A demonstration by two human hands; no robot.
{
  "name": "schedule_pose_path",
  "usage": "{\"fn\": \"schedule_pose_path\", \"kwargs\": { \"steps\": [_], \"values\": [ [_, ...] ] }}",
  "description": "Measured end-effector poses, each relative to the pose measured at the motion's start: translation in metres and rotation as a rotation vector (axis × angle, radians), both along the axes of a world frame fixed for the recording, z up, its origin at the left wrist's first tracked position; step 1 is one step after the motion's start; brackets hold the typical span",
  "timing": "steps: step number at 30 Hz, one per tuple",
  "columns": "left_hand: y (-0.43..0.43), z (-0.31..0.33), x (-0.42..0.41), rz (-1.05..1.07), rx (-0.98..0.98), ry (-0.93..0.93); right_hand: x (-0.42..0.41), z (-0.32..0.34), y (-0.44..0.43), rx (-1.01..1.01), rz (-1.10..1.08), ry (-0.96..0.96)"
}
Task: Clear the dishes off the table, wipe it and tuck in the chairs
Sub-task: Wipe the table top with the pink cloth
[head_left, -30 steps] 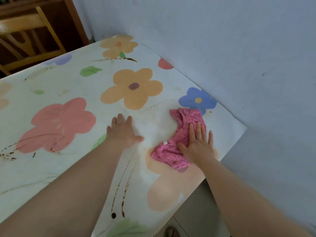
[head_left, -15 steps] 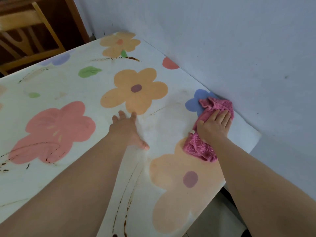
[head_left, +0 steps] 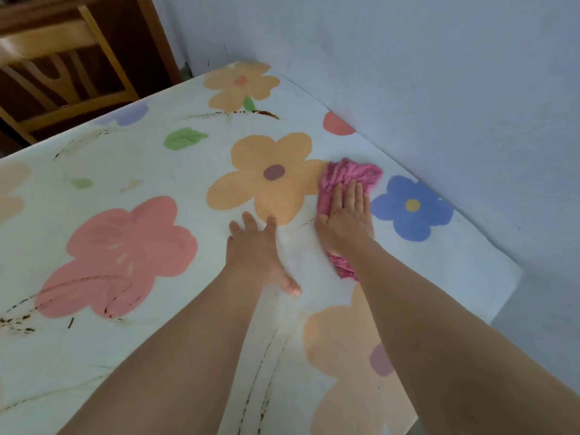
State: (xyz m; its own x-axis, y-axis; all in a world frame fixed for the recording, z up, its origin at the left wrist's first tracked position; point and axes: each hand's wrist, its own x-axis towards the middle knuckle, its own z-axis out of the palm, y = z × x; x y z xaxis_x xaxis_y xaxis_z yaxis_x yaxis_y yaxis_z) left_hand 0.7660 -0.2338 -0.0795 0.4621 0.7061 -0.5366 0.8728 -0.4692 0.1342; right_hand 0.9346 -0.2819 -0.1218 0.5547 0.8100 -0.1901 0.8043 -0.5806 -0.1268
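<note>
Both hands lie flat: right hand presses pink cloth, left hand braces empty on the tablecloth. Risk: hard strokes bunch it between them.

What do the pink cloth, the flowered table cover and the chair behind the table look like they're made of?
Pink cloth: soft, fuzzy fabric, probably microfibre or terry; its surface is nubby and it bunches under the right hand.
Flowered table cover: looks like smooth, wipeable plastic or oilcloth, with flat printed flowers and worn brown creases; cannot be sure.
Chair: wood with a warm, lightly glossy finish.
</note>
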Motion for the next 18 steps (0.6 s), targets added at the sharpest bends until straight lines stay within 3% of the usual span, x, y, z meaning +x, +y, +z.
{"fn": "schedule_pose_path", "kwargs": {
  "steps": [12,18],
  "values": [
    [-0.003,0.010,0.000,0.033,-0.009,0.039,-0.043,-0.002,-0.034,0.055,0.445,-0.018],
    [-0.007,0.024,0.013,-0.013,0.039,0.156,-0.011,-0.001,-0.080,0.090,0.291,0.016]
  ]
}}
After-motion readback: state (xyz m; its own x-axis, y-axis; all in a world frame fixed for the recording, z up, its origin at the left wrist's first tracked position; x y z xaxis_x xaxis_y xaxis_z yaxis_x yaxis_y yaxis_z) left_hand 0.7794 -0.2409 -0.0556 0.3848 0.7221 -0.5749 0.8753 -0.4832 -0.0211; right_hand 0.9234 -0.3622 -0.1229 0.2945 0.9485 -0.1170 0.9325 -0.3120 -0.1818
